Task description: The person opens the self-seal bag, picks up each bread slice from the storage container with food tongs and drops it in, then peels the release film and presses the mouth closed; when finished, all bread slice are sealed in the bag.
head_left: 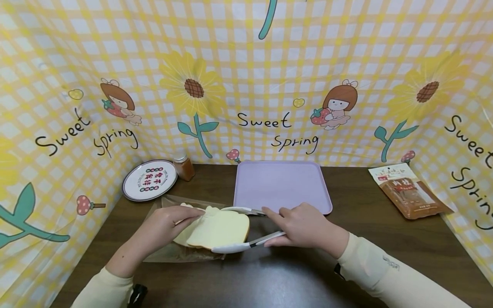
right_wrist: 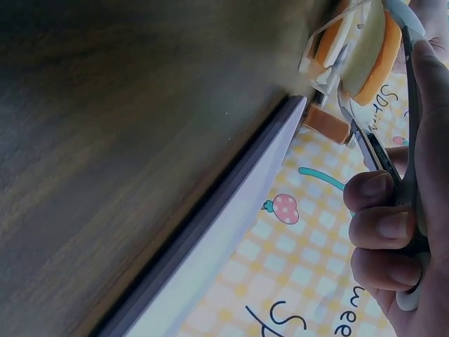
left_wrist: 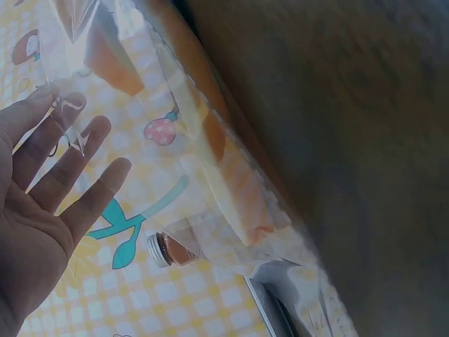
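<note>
My right hand (head_left: 304, 224) grips a pair of tongs (head_left: 233, 248) with white tips. Between those tips is a slice of bread (head_left: 221, 229), pale with a brown crust, drawn partly out over a clear plastic bag (head_left: 181, 256). Another slice shows under it on the left, partly hidden by my left hand (head_left: 163, 226). In the left wrist view, that hand's thumb and forefinger pinch the thin film of the bag (left_wrist: 66, 119), while the other fingers spread loosely. The right wrist view shows curled fingers (right_wrist: 382, 228) around the tongs' handles, with the bread (right_wrist: 372, 67) at the far end.
A lilac tray (head_left: 281, 184) lies at the back middle, just beyond the tongs. Back left are a round plate (head_left: 129, 175) with printed characters and a small jar (head_left: 185, 167) of brown powder. A packet of brown powder (head_left: 410, 192) lies far right. Checked cloth (head_left: 254, 77) walls the table.
</note>
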Demonstrator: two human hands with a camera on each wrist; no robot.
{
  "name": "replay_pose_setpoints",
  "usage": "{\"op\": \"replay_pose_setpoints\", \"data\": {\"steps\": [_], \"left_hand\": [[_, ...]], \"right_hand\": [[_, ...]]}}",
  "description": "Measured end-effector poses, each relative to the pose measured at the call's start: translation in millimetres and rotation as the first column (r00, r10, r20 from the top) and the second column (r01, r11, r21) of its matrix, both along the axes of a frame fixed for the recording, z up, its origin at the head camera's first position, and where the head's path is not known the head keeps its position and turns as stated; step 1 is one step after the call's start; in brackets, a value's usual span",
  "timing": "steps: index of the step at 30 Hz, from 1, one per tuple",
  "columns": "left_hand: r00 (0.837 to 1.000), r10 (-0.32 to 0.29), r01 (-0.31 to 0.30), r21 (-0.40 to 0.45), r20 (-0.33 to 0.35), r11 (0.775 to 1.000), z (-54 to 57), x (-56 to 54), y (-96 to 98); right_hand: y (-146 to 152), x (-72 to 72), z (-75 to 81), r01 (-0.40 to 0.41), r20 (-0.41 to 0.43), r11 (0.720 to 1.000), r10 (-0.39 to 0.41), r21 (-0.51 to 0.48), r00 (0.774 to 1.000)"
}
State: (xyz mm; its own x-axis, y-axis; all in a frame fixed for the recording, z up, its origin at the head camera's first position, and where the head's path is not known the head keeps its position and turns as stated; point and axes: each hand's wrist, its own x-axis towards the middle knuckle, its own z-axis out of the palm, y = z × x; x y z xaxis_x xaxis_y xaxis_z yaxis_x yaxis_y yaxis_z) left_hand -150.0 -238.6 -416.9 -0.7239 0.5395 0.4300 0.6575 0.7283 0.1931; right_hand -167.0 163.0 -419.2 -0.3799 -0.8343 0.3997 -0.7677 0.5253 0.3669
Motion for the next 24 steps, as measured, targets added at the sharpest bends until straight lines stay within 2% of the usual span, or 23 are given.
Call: {"op": "replay_pose_setpoints", "data": {"steps": [10, 19, 24], "left_hand": [[1.000, -0.006, 0.006, 0.022, -0.011, 1.000, -0.6, 0.0, 0.3], [1.000, -0.010, 0.010, 0.028, -0.018, 1.000, 1.4, 0.2, 0.8], [1.000, -0.012, 0.013, 0.029, -0.018, 1.000, 1.0, 0.0, 0.7]], "right_hand": [[-7, -4.1, -5.8, 0.006, 0.012, 1.000, -0.006, 0.002, 1.000], [-10, -10.1, -7.1, 0.019, 0.055, 0.999, -0.020, 0.028, 0.998], [-12, -10.8, -8.4, 0.021, 0.045, 1.000, -0.021, 0.014, 0.999]]}}
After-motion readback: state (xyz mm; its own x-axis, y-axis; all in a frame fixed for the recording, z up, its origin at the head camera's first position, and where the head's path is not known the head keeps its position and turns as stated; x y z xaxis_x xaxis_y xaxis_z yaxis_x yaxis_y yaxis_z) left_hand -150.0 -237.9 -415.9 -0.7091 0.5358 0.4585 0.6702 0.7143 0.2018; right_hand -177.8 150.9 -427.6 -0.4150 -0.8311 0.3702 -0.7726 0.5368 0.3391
